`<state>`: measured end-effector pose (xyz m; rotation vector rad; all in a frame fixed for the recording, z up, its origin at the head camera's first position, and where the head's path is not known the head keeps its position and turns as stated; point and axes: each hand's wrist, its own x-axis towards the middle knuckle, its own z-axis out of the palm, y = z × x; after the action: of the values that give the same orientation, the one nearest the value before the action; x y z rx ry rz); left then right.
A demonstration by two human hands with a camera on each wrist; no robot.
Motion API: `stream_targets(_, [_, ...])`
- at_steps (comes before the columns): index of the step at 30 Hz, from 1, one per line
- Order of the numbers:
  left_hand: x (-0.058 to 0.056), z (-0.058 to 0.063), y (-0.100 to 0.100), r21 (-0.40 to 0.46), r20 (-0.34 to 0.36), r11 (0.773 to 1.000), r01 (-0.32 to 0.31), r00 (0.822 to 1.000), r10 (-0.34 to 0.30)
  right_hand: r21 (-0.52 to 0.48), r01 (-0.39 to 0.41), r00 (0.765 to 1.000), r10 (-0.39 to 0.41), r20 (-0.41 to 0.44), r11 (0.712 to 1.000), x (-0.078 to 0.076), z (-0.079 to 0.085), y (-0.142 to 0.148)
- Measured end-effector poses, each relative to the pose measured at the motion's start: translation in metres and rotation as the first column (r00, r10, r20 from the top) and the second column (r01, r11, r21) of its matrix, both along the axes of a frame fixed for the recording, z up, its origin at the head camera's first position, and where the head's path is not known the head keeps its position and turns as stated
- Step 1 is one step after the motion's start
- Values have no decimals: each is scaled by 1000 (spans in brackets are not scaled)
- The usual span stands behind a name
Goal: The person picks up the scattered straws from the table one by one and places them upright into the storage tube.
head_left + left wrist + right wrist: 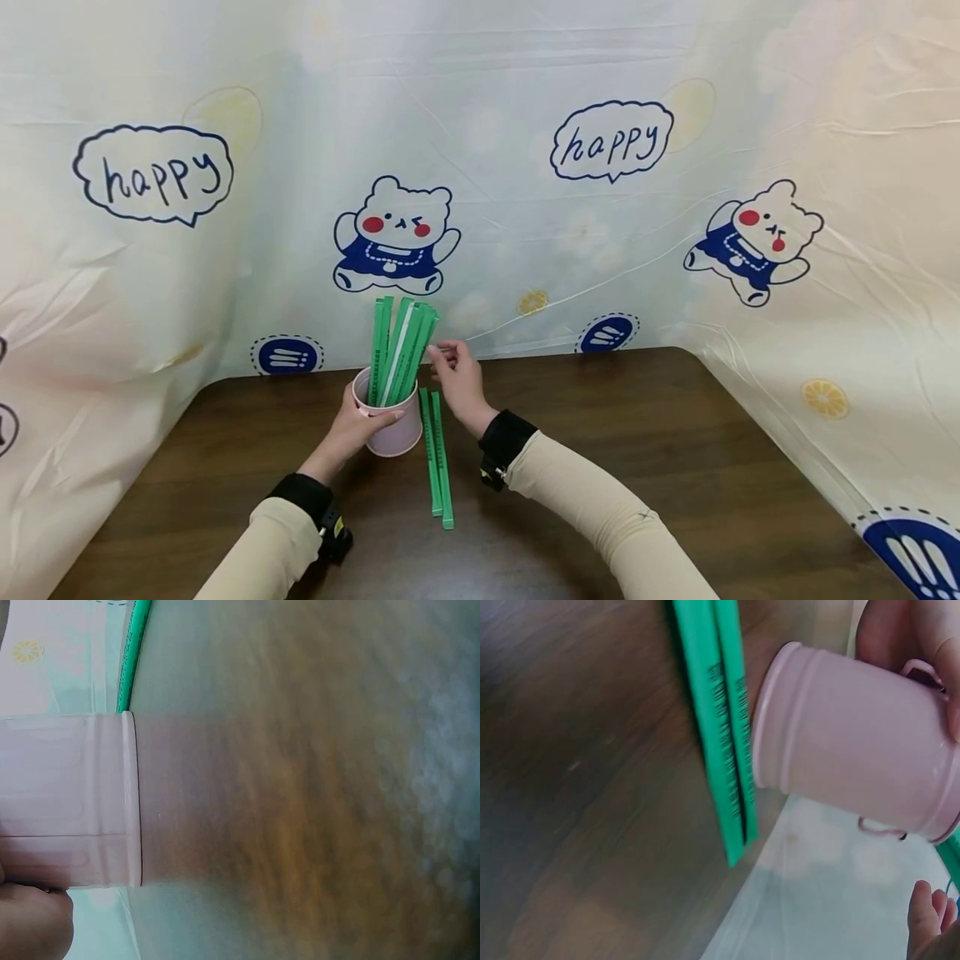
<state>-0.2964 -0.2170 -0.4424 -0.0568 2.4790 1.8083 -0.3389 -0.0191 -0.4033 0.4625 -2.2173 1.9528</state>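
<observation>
A pale pink pail [393, 433] with small loop handles stands on the table, full of long slim green sticks [408, 350] with dark print, one showing a white side. My left hand [358, 427] grips the pail near its rim, the thumb across the front; part of that hand [34, 922] shows beside the pail wall [67, 795] in the left wrist view. Just right of the upright bundle is my right hand [459, 379], fingers loosely bent, fingertips close to the sticks. In the right wrist view its fingers [922, 911] appear low at the right, with nothing seen between them.
Two more green sticks [438, 467] lie side by side on the brown table [600, 467], just right of the pail and below my right hand. A printed curtain [510, 250] with bears hangs behind the table's far edge and along both sides.
</observation>
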Motion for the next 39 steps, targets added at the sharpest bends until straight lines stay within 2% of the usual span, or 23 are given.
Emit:
stream_targets(3, [0,1,0,-5,2,1000,-4,1000,4,-32,2,999,-1,35,999,-4,-4,6])
stream_targets(8, [0,0,0,-4,-1,1000,0,1000,0,-15,6,995,-5,100,1000,-7,-12,14])
stream_targets(14, [0,-2,0,6,7,1000,-4,1000,4,153,-13,993,-6,120,988,-9,-26,19])
stream_targets(18, [-1,-2,0,2,12,1000,-2,1000,2,266,-32,993,-1,121,963,-12,-33,22])
stream_targets(21, [-2,-2,0,-5,17,1000,-1,1000,1,337,-76,990,31,138,939,-12,-36,23])
stream_targets(26, [-2,-1,-1,-11,26,1000,2,1000,-2,451,-143,980,64,187,881,-10,-37,20])
stream_targets(32, [-3,-3,-1,-6,23,1000,2,1000,-2,573,-156,976,35,216,805,-9,-39,15])
stream_targets(39, [-2,-1,-1,-3,15,1000,5,1000,-5,582,-170,966,17,259,795,-9,-42,11])
